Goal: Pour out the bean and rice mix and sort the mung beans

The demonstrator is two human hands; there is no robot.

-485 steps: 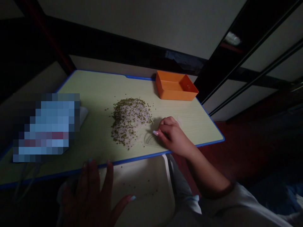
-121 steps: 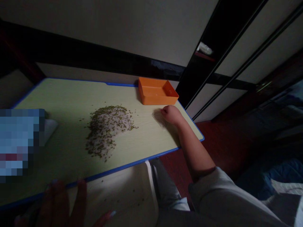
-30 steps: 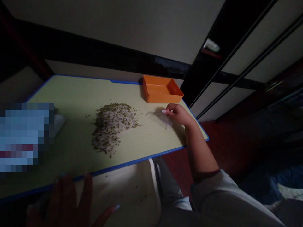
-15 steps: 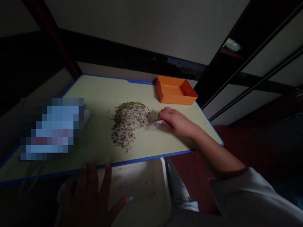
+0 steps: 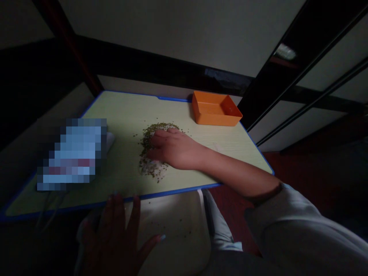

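White, dark-specked tray nearest; left hand over its left side, back up, fingers spread wide, released. Right forearm slants across pale, blue-edged bench; right hand palm down, fingers bent onto pile of green and pale grains mid-bench. Whether grasping any: cannot tell. Pixelated blue bundle left of pile. Orange box beyond, near far right corner.

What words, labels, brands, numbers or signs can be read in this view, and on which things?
None can be read.
Blue item on the tabletop: pixelated, so any print is illegible.
Orange box: a pale mark inside is too small to make out.
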